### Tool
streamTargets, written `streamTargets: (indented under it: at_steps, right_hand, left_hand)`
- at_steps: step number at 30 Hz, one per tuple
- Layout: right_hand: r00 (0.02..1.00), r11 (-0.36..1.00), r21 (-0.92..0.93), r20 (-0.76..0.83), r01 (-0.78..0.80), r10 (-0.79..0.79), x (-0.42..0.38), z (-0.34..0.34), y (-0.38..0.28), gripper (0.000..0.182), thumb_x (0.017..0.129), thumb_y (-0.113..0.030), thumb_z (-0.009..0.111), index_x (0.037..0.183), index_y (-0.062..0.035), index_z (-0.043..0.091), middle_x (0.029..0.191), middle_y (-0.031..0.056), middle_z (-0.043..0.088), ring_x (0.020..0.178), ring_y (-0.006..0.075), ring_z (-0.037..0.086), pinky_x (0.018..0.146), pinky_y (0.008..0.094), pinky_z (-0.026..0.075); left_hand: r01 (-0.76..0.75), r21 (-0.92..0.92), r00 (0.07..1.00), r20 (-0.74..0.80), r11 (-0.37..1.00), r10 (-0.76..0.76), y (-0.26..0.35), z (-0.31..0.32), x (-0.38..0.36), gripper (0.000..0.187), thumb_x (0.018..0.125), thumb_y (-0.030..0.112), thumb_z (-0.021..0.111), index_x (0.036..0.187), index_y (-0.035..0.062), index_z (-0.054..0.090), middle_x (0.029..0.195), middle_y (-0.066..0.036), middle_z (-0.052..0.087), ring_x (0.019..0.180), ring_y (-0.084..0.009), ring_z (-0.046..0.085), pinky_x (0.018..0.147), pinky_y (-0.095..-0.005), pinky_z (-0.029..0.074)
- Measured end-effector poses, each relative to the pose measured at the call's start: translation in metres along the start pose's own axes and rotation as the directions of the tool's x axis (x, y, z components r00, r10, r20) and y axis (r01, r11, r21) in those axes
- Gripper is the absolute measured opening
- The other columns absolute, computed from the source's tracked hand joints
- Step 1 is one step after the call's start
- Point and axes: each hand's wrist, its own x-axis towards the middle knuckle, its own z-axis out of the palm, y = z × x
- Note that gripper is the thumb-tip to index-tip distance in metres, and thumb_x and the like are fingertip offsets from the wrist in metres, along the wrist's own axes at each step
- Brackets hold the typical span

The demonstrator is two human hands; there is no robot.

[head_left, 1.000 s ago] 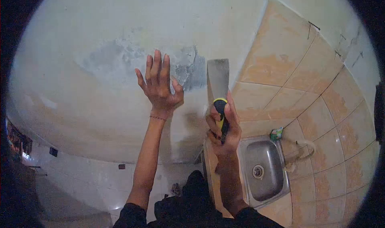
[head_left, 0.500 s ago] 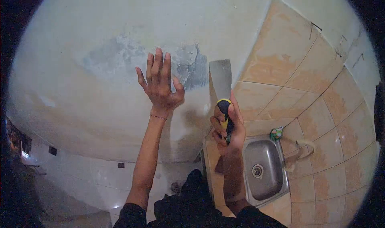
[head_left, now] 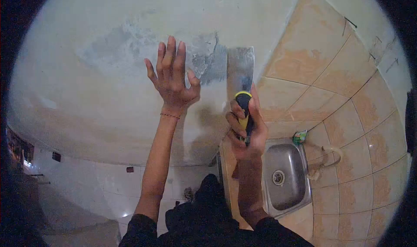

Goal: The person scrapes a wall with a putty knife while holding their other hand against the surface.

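Observation:
My right hand [head_left: 248,123] is wrapped round the black and yellow handle of a putty knife [head_left: 240,66]. Its wide metal blade points up, close over the pale wall [head_left: 130,99], just right of a rough grey patch [head_left: 204,58] where the paint is gone. My left hand [head_left: 173,75] lies with fingers spread over the lower middle of that patch, covering part of it. A thin dark bracelet [head_left: 170,115] circles the left wrist.
To the right, orange and cream tiles [head_left: 308,64] cover the adjoining wall. A steel sink [head_left: 284,177] is set in the counter below, with a green packet [head_left: 299,137] at its upper corner and a pale tap [head_left: 332,155] beside it. Nails [head_left: 351,22] stick out above the tiles.
The view has tilted slightly downward. The putty knife has shifted a little up the wall, and its blade now catches light differently. My left hand keeps nearly the same place on the patch.

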Motion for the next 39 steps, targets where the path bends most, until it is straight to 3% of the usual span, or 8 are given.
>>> streamTargets:
  at_steps: [6,12,18,20,21,24,30,39]
  right_hand:
    - [1.0,0.998,0.065,-0.019,-0.019,0.02,0.006,0.007,-0.004,0.057,0.107,-0.029,0.047,0.159,-0.0209,0.024,0.081,0.002,0.041,0.049,0.0058,0.034,0.029,0.0155,0.029]
    - [0.998,1.0,0.009,-0.069,-0.004,0.005,-0.001,0.006,0.001,0.055,0.107,-0.028,0.045,0.158,-0.0215,0.025,0.08,0.0018,0.04,0.05,0.0059,0.035,0.029,0.0159,0.029]
    - [0.998,0.994,-0.092,0.013,0.055,-0.054,0.002,0.003,0.002,0.053,0.107,-0.03,0.044,0.156,-0.0209,0.028,0.082,0.0031,0.041,0.051,0.0061,0.036,0.03,0.0169,0.032]
    - [0.999,0.999,0.027,-0.006,0.036,-0.036,-0.009,-0.012,0.005,0.05,0.107,-0.03,0.043,0.154,-0.0202,0.029,0.083,0.0035,0.042,0.052,0.0065,0.037,0.031,0.0175,0.034]
    - [1.0,0.996,0.083,-0.009,0.021,-0.02,-0.011,-0.019,0.005,0.049,0.107,-0.03,0.042,0.154,-0.0199,0.03,0.084,0.0037,0.042,0.052,0.0066,0.037,0.031,0.0179,0.034]
    - [0.998,0.998,0.005,0.005,0.066,-0.066,-0.012,-0.031,0.001,0.045,0.108,-0.03,0.041,0.151,-0.0201,0.032,0.085,0.0044,0.042,0.052,0.0075,0.039,0.031,0.0184,0.036]
    - [0.997,0.998,0.041,0.071,-0.044,0.041,-0.009,-0.033,-0.005,0.053,0.108,-0.029,0.04,0.158,-0.0231,0.023,0.085,0.0055,0.042,0.052,0.0074,0.039,0.031,0.0171,0.035]
    - [0.999,0.996,-0.085,-0.051,-0.022,0.018,-0.004,-0.022,-0.01,0.056,0.108,-0.027,0.043,0.16,-0.0221,0.023,0.082,0.0063,0.045,0.047,0.0075,0.039,0.03,0.0188,0.034]
  left_hand:
    - [0.026,-0.011,1.0,0.012,1.0,-0.026,0.002,0.0,0.0,0.067,0.082,0.024,0.049,0.148,0.0137,0.049,0.154,-0.006,0.046,0.147,-0.0244,0.035,0.124,-0.0515,0.003]
    - [0.02,0.005,1.0,0.006,1.0,-0.02,-0.001,0.002,0.001,0.066,0.082,0.024,0.049,0.147,0.0144,0.05,0.154,-0.006,0.046,0.146,-0.0242,0.036,0.124,-0.0514,0.005]
    - [0.022,-0.022,1.0,0.019,1.0,-0.022,0.0,-0.002,0.002,0.067,0.082,0.023,0.05,0.148,0.0152,0.049,0.154,-0.005,0.046,0.146,-0.0236,0.037,0.124,-0.0513,0.005]
    - [0.028,-0.018,0.999,0.021,0.999,-0.027,-0.001,-0.002,0.001,0.067,0.082,0.023,0.049,0.148,0.0154,0.048,0.155,-0.005,0.045,0.146,-0.0235,0.037,0.124,-0.0512,0.005]
    - [0.021,-0.001,0.999,0.035,1.0,-0.021,-0.001,-0.003,0.002,0.065,0.083,0.024,0.048,0.148,0.0134,0.048,0.154,-0.007,0.046,0.146,-0.0252,0.037,0.124,-0.0511,0.004]
    - [0.008,0.027,0.997,0.073,1.0,-0.01,-0.002,-0.006,0.0,0.062,0.087,0.028,0.046,0.147,0.0097,0.049,0.153,-0.011,0.046,0.146,-0.0285,0.036,0.123,-0.0507,0.003]
    - [0.009,0.023,0.998,0.07,1.0,-0.011,-0.002,-0.006,-0.001,0.062,0.089,0.031,0.044,0.147,0.0103,0.048,0.153,-0.011,0.046,0.146,-0.0285,0.036,0.123,-0.0506,0.003]
    - [0.008,0.019,0.998,0.062,1.0,-0.009,-0.003,-0.005,0.0,0.062,0.087,0.027,0.044,0.146,0.0097,0.049,0.153,-0.012,0.046,0.146,-0.0298,0.037,0.123,-0.0518,0.005]
